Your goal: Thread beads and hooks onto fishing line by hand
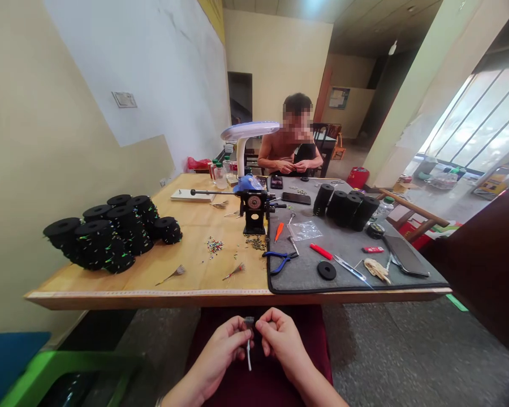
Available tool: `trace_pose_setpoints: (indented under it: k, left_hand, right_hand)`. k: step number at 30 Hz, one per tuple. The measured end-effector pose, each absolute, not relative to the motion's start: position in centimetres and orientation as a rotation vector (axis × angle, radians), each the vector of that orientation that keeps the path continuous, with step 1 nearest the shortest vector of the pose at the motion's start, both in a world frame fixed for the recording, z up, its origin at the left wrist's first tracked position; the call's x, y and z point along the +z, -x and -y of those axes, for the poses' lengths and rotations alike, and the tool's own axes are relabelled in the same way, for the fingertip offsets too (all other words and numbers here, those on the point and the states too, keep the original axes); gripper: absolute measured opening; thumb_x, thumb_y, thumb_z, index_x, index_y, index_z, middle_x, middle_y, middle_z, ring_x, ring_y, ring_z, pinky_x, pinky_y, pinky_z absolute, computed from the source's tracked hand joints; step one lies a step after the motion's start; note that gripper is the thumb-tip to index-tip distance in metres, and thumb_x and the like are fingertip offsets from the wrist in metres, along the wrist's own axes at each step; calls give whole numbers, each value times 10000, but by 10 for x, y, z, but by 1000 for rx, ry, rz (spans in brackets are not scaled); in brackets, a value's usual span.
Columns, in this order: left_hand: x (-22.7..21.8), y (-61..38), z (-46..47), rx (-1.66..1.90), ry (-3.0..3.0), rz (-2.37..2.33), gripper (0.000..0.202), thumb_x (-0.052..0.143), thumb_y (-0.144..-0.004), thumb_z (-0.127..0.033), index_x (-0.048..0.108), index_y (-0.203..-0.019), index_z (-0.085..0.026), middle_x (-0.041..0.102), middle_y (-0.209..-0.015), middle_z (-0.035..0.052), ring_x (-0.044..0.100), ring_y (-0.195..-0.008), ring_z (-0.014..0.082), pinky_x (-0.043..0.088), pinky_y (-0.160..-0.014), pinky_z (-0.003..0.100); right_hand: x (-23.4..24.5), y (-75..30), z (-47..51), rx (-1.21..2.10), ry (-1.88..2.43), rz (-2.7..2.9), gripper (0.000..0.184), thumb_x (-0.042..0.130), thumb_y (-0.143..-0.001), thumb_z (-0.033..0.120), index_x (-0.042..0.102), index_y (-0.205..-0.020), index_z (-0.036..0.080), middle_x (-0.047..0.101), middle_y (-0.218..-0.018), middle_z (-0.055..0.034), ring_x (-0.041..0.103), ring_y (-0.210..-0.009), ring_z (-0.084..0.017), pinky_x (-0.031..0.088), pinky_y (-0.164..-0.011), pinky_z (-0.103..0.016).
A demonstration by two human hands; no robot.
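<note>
My left hand (pixel 234 339) is closed around a small bundle with a dark, brush-like head and a white stem (pixel 249 362) that hangs below the fingers. Close beside its top, my right hand (pixel 277 338) is pinched, thumb against index finger. Whatever lies in that pinch is too small to make out. Both hands are low over my lap, in front of the table edge. On the wooden table (pixel 144 282) just beyond lie two similar wispy bundles, one on the left (pixel 177 271) and one nearer the middle (pixel 237 270).
Stacked black foam discs (pixel 97 232) with coloured bits stand left; more black stacks (pixel 352 206) stand right. A black crank device (pixel 253 212) and a lamp (pixel 248 131) are central. Blue pliers (pixel 282 261) and a black disc (pixel 326 270) lie on the grey mat (pixel 297 282). A person (pixel 286 155) sits opposite.
</note>
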State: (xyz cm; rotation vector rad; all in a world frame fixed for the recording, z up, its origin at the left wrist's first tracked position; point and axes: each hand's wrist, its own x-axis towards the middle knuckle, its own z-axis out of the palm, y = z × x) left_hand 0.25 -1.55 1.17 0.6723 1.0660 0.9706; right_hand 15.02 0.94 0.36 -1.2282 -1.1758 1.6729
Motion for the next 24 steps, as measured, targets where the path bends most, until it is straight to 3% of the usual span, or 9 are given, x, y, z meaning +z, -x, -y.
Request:
trace_pose_setpoints:
  k: [10,20,24]
  left_hand:
    - [17,-5,18,935,-969,-1077,229,662,-746,-354,539,-737,-161,611,-659,13,504,-586,114,359,-465,202]
    - [25,-9,16,970,-742,-989,226,725,-686,-293,547,-749,-169,575,-677,-17,559,-622,116,431,-552,229]
    - [27,-11,15,974,-759,-1020,235,725,-695,-316,547,-748,-173,556,-614,-36,511,-565,95,386,-530,212]
  right_hand:
    - [2,-149,-11,1668,1216,1196,393,665,-674,538,482,-669,191,457,-320,104,277,-275,-33,186,-345,-178]
    - [9,-148,-10,1651,1209,1145,364,657,-680,503,471,-665,190,426,-313,115,283,-290,-33,185,-354,-173]
    - [5,-150,-10,1669,1201,1143,362,653,-681,503,480,-669,186,428,-310,116,250,-281,-29,172,-346,-176]
